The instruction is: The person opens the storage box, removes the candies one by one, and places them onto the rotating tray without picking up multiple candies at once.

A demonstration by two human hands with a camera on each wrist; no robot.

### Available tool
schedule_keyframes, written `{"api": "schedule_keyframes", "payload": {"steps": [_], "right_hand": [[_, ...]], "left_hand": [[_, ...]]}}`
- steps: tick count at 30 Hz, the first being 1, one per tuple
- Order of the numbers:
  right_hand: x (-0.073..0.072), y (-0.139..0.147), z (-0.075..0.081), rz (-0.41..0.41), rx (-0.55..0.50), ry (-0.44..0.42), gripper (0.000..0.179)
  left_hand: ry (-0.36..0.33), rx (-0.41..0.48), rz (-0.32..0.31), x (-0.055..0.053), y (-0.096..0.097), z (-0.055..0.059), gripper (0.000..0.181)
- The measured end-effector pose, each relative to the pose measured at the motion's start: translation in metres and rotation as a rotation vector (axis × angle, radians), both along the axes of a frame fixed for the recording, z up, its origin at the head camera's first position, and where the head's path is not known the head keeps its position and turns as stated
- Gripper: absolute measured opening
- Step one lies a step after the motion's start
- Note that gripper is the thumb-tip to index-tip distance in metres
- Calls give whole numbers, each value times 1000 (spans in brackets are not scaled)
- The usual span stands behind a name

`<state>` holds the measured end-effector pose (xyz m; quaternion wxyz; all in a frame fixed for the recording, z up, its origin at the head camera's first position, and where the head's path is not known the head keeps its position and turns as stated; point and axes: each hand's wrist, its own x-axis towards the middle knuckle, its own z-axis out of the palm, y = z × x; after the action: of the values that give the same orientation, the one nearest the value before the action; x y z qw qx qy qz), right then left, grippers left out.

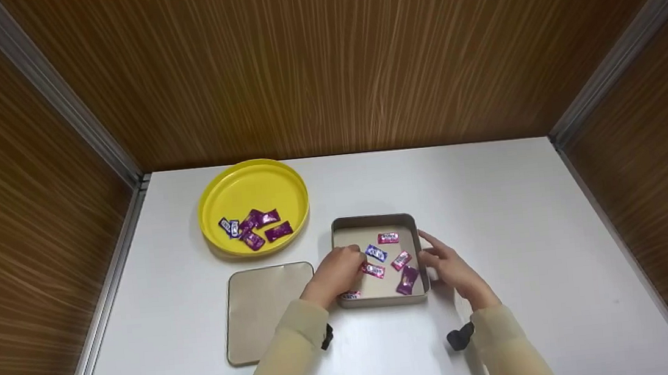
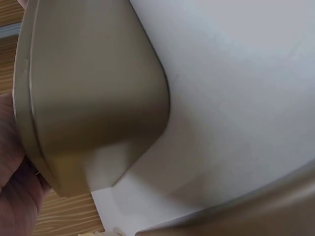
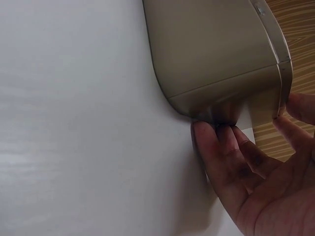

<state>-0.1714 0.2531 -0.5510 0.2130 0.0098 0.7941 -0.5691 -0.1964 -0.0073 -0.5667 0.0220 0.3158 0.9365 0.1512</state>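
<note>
A square beige metal tin (image 1: 385, 301) holds several small wrapped candies, pink, blue and purple. My left hand (image 1: 335, 273) reaches over its left wall with bent fingers, right at a pink-wrapped candy (image 1: 374, 270). Whether those fingers pinch a candy I cannot tell; in the left wrist view the tin's wall (image 2: 93, 73) hides the fingertips. On the opposite side, my right hand (image 1: 453, 268) rests against the tin's right wall. In the right wrist view its extended fingers (image 3: 209, 142) touch the tin's outer side, with another fingertip up at the rim.
A round yellow plate (image 1: 257, 189) at the back left carries several purple candies (image 1: 279, 231) and blue-and-white ones (image 1: 234, 228). A flat beige lid (image 1: 260, 311) lies left of the tin, partly beneath my left forearm. Wood-grain panels (image 1: 334, 59) enclose the white table (image 1: 494, 196).
</note>
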Motion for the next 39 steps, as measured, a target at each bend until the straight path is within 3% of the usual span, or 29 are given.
{"api": "schedule_keyframes", "payload": {"steps": [7, 10, 19, 33, 37, 39], "right_hand": [[-11, 9, -32, -28, 8, 7, 59], [-12, 10, -37, -35, 24, 12, 59], [-10, 9, -38, -54, 29, 9, 60], [-9, 9, -37, -43, 5, 1, 59], [-5, 3, -17, -25, 17, -3, 59], [-5, 3, -16, -21, 24, -5, 59]], "left_hand": [[-192, 255, 55, -1, -10, 13, 13], [-237, 355, 92, -1, -15, 18, 18], [-167, 471, 220, 0, -34, 27, 16], [-136, 558, 331, 3, -66, 26, 14], [-177, 597, 398, 1, -80, 27, 13], [-172, 619, 431, 0, -88, 26, 13]]}}
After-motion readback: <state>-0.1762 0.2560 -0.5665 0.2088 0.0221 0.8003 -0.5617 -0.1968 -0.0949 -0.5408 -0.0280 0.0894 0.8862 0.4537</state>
